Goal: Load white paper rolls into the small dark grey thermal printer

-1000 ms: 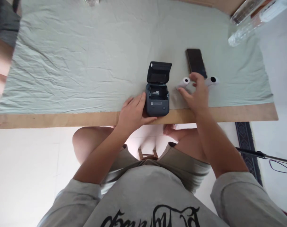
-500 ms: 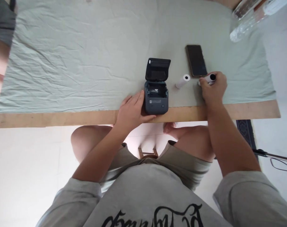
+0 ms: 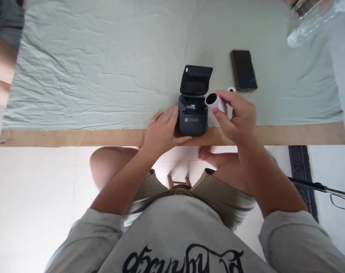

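Note:
A small dark label printer (image 3: pixel 193 123) sits at the table's front edge with its lid (image 3: pixel 196 79) tipped up and its paper bay uncovered. My left hand (image 3: pixel 162 131) holds the printer at its left side, fingers along the side and thumb by the front edge. Between the thumb and fingers of my right hand (image 3: pixel 239 113) is a white paper roll (image 3: pixel 221 107) with a wide dark core, tilted beside the bay's right edge. Behind that hand a second white roll (image 3: pixel 231 89) lies on the cloth, mostly hidden.
A phone (image 3: pixel 244 70) lies on the green cloth (image 3: pixel 104 68) to the right of the printer. Clear plastic bottles (image 3: pixel 303 32) lie at the far right corner. A bare wooden strip (image 3: pixel 75 138) forms the table's front edge. Part of another person (image 3: pixel 3 68) shows at the left.
My right hand has brought the paper roll leftward from near the phone to the printer's right side. My left hand stays on the printer. The whole view has shifted slightly.

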`<state>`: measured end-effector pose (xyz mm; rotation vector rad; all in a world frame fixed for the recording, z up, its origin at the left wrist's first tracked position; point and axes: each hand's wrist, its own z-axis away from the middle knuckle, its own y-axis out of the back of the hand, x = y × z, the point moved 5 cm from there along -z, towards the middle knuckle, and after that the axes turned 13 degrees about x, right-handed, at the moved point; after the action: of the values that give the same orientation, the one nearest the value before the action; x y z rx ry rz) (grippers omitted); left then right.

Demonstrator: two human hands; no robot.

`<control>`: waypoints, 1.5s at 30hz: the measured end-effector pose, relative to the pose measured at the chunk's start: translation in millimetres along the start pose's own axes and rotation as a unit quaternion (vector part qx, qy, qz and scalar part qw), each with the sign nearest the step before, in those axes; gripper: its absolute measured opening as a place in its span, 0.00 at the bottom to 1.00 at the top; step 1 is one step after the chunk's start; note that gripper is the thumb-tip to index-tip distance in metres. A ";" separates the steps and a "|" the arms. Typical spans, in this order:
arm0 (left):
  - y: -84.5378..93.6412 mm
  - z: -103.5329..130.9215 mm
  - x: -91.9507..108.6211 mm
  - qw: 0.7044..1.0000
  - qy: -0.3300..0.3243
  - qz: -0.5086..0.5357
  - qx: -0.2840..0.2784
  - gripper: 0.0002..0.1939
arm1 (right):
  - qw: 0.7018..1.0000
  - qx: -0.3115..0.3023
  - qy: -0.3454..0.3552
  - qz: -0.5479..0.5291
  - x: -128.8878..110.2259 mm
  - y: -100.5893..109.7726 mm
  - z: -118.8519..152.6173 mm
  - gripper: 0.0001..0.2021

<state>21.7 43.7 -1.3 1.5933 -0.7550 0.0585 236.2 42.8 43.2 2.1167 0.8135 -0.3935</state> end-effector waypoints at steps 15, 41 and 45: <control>-0.5 3.0 -0.6 1.000 -0.018 -0.010 0.020 0.54 | 0.983 -0.156 0.008 0.098 1.1 -50.7 -25.7 0.07; 3.0 4.1 5.3 0.997 -0.072 0.005 0.019 0.32 | 0.999 0.018 -0.038 0.008 -1.9 -15.1 -21.7 0.14; 4.3 4.0 5.6 0.997 -0.076 0.003 0.017 0.29 | 0.996 -0.021 -0.085 0.022 9.7 -31.9 -44.7 0.25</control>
<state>22.4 37.7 4.3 1.6406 -0.8810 -0.0452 222.0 96.6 47.1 2.0261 0.6704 -0.5216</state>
